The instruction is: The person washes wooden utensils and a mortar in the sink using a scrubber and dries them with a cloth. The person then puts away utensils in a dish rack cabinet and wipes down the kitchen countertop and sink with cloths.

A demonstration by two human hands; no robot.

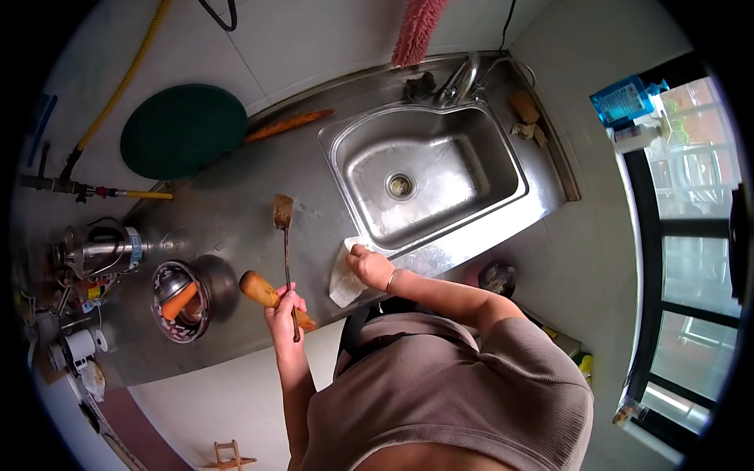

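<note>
Two hands busy: my left hand (284, 306) closed round a thin, brown-bladed metal spatula (287, 253) and a rounded wooden piece (259, 290); right hand (371, 267) gripping white cloth (344, 284) by the steel sink's (421, 228) near-left corner.

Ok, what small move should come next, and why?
Probably slide the cloth toward the smudges on the counter: the right hand has the cloth near the sink, those smudges lie left of the sink, and the left hand is occupied with the long tool.
</note>
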